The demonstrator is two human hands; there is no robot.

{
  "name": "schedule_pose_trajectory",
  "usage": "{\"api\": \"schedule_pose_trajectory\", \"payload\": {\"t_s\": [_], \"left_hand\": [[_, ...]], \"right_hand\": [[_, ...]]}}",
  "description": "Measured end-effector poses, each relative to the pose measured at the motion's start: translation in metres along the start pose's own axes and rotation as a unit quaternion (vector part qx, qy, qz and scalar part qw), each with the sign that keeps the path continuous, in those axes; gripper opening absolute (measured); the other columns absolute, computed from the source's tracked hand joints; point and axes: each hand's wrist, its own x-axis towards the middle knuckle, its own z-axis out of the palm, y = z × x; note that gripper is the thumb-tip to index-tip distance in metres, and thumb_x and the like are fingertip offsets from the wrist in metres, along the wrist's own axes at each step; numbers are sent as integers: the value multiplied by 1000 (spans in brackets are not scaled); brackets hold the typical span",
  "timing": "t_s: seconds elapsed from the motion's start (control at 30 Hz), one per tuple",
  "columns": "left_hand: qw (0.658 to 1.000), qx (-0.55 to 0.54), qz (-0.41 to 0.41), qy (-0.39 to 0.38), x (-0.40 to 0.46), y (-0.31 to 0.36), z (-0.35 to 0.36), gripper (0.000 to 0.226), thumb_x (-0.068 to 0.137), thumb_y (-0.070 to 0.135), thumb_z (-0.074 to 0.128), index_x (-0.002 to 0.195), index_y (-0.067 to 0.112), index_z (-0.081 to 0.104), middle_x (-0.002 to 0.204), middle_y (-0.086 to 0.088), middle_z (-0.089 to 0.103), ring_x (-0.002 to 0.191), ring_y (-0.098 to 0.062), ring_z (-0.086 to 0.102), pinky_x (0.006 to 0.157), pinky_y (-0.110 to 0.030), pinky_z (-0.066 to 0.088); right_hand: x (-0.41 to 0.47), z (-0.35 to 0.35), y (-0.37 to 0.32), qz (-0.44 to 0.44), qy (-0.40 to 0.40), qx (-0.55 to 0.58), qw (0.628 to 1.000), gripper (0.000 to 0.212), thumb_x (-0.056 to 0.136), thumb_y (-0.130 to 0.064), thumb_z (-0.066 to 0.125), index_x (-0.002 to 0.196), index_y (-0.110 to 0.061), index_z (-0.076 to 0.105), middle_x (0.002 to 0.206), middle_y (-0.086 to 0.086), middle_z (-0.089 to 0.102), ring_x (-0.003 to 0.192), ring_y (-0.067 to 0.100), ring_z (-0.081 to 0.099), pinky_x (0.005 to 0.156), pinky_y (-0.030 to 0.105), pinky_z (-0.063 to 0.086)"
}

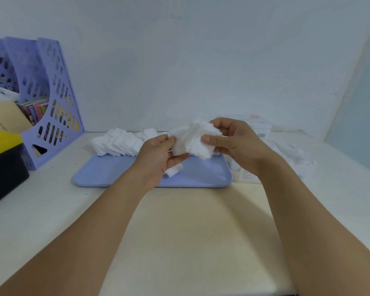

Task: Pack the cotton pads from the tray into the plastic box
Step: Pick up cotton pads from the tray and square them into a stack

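Both the left hand (158, 155) and the right hand (233, 142) pinch a loose bunch of white square cotton pads (192, 142) above the lilac plastic tray (120, 176), where a fanned row (115, 144) waits far left, while the clear plastic box (263, 129), far right, already holds some, so packing seems midway.

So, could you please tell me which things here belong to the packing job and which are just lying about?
Job: held cotton pads, left hand, right hand, pads on the tray, blue tray, plastic box.
Lying about: purple file rack, yellow-lidded black box.
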Motion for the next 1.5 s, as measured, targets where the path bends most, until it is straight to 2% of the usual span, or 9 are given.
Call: {"api": "schedule_pose_trajectory", "payload": {"t_s": [0.1, 0.2, 0.33, 0.47, 0.77, 1.0, 1.13, 1.3, 1.5], "left_hand": [[997, 64, 29, 29, 2, -1, -1, 19, 102, 12, 55, 93, 12, 72, 105, -9, 75, 88, -24, 75, 76, -32, 62], [994, 99, 40, -13, -1, -2, 2, 23, 102, 10, 55, 92, 17, 75, 100, -11, 77, 91, -26, 73, 79, -39, 61], [995, 76, 32, -47, -5, 1, 5, 19, 102, 11, 54, 100, 14, 73, 100, -7, 78, 91, -23, 75, 82, -34, 61], [997, 54, 14, -58, -5, 1, 3, 19, 103, 12, 53, 108, 10, 70, 106, -12, 76, 95, -25, 75, 78, -30, 62], [998, -33, -45, -39, -2, 2, 1, 29, 103, 14, 51, 127, 1, 61, 109, -14, 75, 89, -22, 75, 72, -30, 62], [992, -88, -79, -40, -2, 3, -1, 27, 102, 12, 53, 124, 0, 61, 106, -14, 76, 89, -23, 76, 75, -33, 63], [993, -83, -79, -39, -3, 3, 0, 24, 101, 11, 53, 121, 1, 63, 107, -15, 76, 91, -24, 76, 76, -34, 63], [999, 22, -22, -35, -2, 2, 1, 23, 101, 14, 57, 117, 2, 67, 107, -15, 76, 93, -24, 76, 76, -31, 63], [997, -37, -61, -44, -2, 5, 0, 24, 101, 14, 55, 120, 3, 64, 107, -13, 76, 94, -24, 76, 81, -34, 62]], "right_hand": [[-3, -2, -4, 0, -50, 31, 998, 39, 78, -15, 77, 113, -1, 67, 104, 15, 72, 98, 27, 71, 83, 37, 59], [-1, 7, 0, 4, -43, -42, 998, 32, 84, -3, 77, 116, 0, 68, 108, 19, 75, 98, 27, 73, 87, 36, 60], [2, 11, 5, 2, 20, -68, 997, 28, 84, -4, 79, 110, -1, 70, 108, 16, 73, 90, 22, 72, 82, 34, 61], [3, 9, 7, 8, 14, -75, 997, 27, 85, -5, 78, 108, 3, 66, 99, 7, 71, 86, 18, 70, 80, 32, 60], [0, 12, 3, -19, 42, -66, 997, 24, 80, 0, 81, 101, -2, 71, 100, 18, 75, 94, 40, 72, 84, 50, 59], [-1, 12, 0, -33, 50, -52, 997, 22, 77, 3, 83, 95, -7, 73, 96, 16, 77, 82, 26, 76, 67, 31, 60], [0, 11, 2, -30, 55, -48, 997, 22, 77, 3, 83, 95, -4, 72, 97, 17, 76, 83, 27, 76, 69, 34, 62], [1, 10, 5, -11, 52, -65, 996, 28, 76, 1, 84, 102, 2, 72, 100, 19, 75, 87, 29, 75, 75, 36, 63], [2, 10, 4, -23, 60, -57, 996, 27, 76, 1, 84, 100, 1, 72, 98, 16, 75, 84, 28, 74, 77, 39, 64]]}}
